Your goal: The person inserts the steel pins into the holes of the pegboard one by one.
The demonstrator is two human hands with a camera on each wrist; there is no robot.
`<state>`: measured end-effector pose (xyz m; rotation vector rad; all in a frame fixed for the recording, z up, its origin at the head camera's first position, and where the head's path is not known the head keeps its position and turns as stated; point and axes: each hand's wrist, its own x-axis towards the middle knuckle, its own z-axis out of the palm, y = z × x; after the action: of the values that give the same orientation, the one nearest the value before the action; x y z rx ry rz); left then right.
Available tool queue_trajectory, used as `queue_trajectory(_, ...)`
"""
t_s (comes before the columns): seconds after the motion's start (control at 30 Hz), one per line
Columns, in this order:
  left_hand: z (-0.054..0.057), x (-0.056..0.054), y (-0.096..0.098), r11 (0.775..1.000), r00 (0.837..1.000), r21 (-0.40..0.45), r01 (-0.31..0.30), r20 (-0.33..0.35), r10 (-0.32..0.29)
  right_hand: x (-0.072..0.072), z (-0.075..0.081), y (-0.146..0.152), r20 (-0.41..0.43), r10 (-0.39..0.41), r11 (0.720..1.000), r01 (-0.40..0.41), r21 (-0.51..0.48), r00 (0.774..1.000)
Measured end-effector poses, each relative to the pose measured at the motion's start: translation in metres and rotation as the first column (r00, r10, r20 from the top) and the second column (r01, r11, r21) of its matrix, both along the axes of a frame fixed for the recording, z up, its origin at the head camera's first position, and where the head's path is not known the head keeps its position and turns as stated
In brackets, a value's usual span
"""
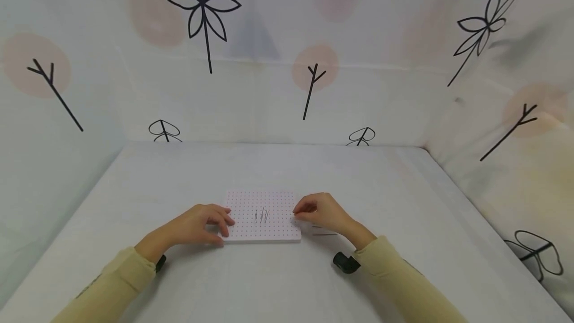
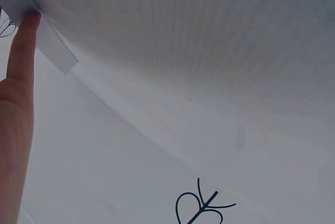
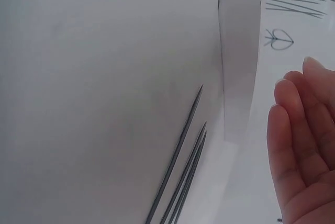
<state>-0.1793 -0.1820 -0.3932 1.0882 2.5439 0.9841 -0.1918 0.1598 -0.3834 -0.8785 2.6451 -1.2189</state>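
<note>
A white board with a grid of small holes lies on the table. Several thin metal needles stand in its middle holes. At the left edge my left hand rests, fingertips over the top; the thumb lies straight against the board's side. By the right edge, my right hand has thumb and forefinger brought together; I cannot tell whether they pinch anything. Below that hand, more pointed needles lie side by side on the table, partly hidden in the head view.
White cloth covers the table. Behind it hangs a pale backdrop with leaf and twig drawings, which continues along both sides. A dark wrist device shows at the right sleeve.
</note>
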Motion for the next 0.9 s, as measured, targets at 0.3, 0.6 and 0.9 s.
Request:
queue_trajectory(0.3,0.000,-0.001,0.000,1.000,1.000,-0.001,-0.002,-0.004,0.002,0.001,0.000,0.015,0.014,-0.034,0.999,0.034,0.019,0.999)
queue_trajectory(0.6,0.000,-0.001,0.000,1.000,1.000,0.003,-0.002,0.011,0.002,0.000,-0.004,0.030,0.008,-0.045,0.999,0.044,0.025,0.999)
queue_trajectory(0.9,0.000,0.000,-0.001,1.000,1.000,-0.002,0.001,-0.001,-0.001,-0.001,-0.006,0.041,-0.025,-0.039,0.997,0.040,0.070,0.999)
